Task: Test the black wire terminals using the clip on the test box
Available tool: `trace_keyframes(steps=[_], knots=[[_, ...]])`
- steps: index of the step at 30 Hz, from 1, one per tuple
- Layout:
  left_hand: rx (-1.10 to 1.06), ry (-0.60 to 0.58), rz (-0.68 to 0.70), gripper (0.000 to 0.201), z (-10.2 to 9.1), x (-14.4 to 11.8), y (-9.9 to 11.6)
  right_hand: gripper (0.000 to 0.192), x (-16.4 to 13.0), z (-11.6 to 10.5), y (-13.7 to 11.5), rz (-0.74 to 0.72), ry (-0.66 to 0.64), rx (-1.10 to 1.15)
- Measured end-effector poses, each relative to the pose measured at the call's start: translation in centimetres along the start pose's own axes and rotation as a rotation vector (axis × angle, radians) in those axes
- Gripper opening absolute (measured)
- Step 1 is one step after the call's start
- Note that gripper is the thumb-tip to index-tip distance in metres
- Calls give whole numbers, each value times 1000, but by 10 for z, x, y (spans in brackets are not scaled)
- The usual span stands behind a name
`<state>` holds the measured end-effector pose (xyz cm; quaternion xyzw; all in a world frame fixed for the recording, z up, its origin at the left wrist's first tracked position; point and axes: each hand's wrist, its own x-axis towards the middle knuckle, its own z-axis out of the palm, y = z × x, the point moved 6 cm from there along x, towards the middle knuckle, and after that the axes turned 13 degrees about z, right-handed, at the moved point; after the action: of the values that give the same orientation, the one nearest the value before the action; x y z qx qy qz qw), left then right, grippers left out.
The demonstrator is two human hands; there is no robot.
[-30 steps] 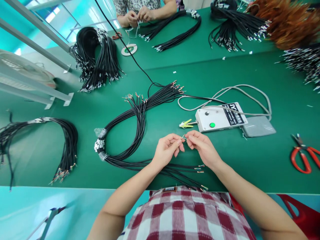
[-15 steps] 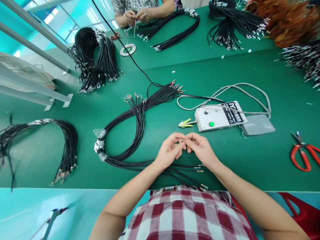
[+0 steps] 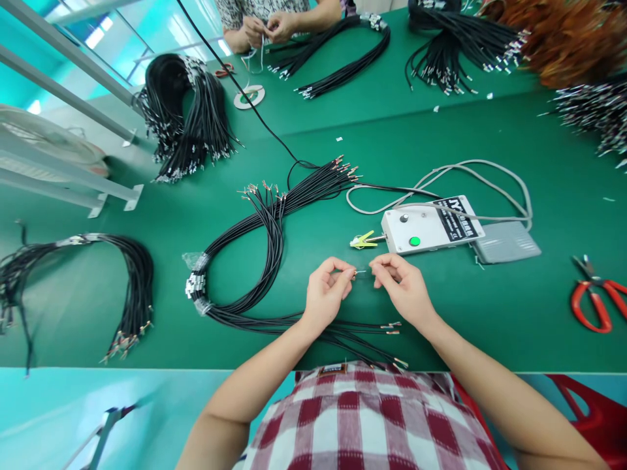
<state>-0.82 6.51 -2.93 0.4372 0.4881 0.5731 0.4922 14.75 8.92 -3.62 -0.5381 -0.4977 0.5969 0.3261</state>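
My left hand (image 3: 325, 292) and my right hand (image 3: 404, 286) are raised over the green table (image 3: 514, 307), fingertips a little apart. Between them runs a thin wire end with a small metal terminal (image 3: 361, 271); the left fingers pinch it, and the right fingers pinch close by it. Under my hands lies a looped bundle of black wires (image 3: 255, 261) with copper ends, some ends (image 3: 389, 326) pointing right near my right wrist. Just beyond my fingers sits a white control box (image 3: 431, 225) with a green button and a yellow clip (image 3: 361, 241) at its left end.
A grey foot pedal (image 3: 507, 243) and grey cable (image 3: 480, 176) lie right of the box. Red scissors (image 3: 595, 301) rest at the far right. More black wire bundles (image 3: 189, 117) (image 3: 122, 287) lie left. Another person's hands (image 3: 267, 26) work wires across the table.
My two hands, fingertips together before, have drawn slightly apart, showing the small terminal between them. The view shifted a little.
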Motion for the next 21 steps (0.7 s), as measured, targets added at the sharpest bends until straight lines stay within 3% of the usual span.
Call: trace_keyframes(steps=[7,11,16,21], knots=[[-11,-16,33,31,1,-1,1,24,0,13,3,131,-118,182],[-46,-16,46,30,1,-4,-2,25,0,22,7,175,-118,289],[-184,-25,-49,28,3,-6,-9,28,0,27,10,188,-106,314],[-276,-42,-107,27,5,-5,-9,29,0,34,14,295,-146,372]])
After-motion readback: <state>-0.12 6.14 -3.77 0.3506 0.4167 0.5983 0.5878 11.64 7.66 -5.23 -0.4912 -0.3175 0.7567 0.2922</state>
